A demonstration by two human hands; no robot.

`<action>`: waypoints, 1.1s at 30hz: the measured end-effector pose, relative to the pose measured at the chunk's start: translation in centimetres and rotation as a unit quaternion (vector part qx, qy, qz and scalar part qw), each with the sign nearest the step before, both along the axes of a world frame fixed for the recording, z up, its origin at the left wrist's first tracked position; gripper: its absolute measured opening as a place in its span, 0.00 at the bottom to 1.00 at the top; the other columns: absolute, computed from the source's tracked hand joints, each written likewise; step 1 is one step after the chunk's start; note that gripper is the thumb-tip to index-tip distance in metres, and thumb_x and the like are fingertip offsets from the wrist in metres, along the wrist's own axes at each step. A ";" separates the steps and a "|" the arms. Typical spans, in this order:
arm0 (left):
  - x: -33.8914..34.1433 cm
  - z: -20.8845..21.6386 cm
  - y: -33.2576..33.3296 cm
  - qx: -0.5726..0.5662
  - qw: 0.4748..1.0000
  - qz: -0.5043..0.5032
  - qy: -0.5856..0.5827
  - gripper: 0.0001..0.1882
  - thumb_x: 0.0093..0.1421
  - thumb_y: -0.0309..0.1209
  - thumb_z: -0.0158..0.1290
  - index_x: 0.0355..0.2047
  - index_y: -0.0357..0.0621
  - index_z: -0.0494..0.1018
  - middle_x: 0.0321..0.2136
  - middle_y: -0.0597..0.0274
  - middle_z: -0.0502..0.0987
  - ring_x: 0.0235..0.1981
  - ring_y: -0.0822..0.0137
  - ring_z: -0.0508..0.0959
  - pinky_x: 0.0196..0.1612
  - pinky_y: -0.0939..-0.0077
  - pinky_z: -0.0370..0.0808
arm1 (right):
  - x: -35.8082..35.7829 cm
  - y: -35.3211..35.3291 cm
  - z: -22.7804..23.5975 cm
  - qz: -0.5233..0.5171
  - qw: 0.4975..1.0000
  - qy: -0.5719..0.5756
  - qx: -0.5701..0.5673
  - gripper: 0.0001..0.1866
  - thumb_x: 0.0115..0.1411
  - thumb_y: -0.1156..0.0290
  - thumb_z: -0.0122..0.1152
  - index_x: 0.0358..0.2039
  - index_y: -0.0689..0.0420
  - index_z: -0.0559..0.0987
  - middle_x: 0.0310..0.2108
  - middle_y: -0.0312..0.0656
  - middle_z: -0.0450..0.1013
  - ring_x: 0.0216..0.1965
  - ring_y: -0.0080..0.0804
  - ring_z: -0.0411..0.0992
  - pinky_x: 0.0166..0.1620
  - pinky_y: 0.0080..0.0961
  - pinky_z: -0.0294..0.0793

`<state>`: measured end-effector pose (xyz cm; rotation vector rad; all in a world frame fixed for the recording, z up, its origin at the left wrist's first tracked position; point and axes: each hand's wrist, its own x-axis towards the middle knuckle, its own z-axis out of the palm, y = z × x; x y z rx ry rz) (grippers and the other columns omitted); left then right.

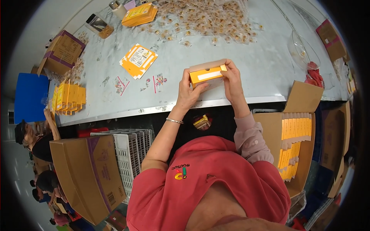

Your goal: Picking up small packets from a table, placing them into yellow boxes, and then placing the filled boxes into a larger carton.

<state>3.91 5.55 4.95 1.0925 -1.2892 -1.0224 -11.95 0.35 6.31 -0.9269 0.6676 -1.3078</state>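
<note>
A small yellow carton is held up over the near edge of the worktable, its grey-brown flap standing up along the far side. My left hand grips its left end, thumb along the near side. At the right end, the fingers of my right hand close on the corner by the yellow end flap. What the carton contains cannot be made out. To the left on the table lie flat, unfolded yellow cartons. Small printed sachets or stickers lie between them and my left hand.
A heap of small clear-wrapped pieces covers the far table, beside stacked flat cartons and a jar. Yellow boxes stand left, near a person. An open cardboard box of yellow cartons is right; a large box and crates are lower left.
</note>
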 end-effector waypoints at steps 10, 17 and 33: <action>0.1 0.7 0.0 -0.028 0.994 0.062 0.085 0.26 0.53 0.31 0.59 0.48 0.38 0.60 0.40 0.58 0.72 0.42 0.68 0.73 0.44 0.76 0.71 | 1.3 2.0 0.4 0.040 0.991 0.100 -0.076 0.26 0.62 0.65 0.47 0.58 0.63 0.59 0.52 0.44 0.64 0.54 0.30 0.62 0.57 0.25 0.58; 7.1 -2.4 1.4 0.036 0.964 0.249 0.090 0.21 0.59 0.32 0.52 0.49 0.37 0.60 0.41 0.57 0.72 0.40 0.69 0.73 0.42 0.74 0.72 | 4.1 -7.9 -2.0 0.147 0.941 0.285 -0.111 0.33 0.63 0.49 0.42 0.61 0.59 0.57 0.61 0.44 0.55 0.62 0.34 0.53 0.63 0.30 0.50; 21.1 -5.5 5.2 0.191 0.815 0.421 -0.349 0.33 0.58 0.46 0.51 0.57 0.37 0.59 0.46 0.42 0.61 0.48 0.49 0.68 0.51 0.65 0.66 | 11.7 -15.4 -9.0 0.045 0.596 0.690 -0.408 0.24 0.61 0.53 0.46 0.57 0.41 0.65 0.60 0.36 0.58 0.63 0.42 0.51 0.56 0.61 0.46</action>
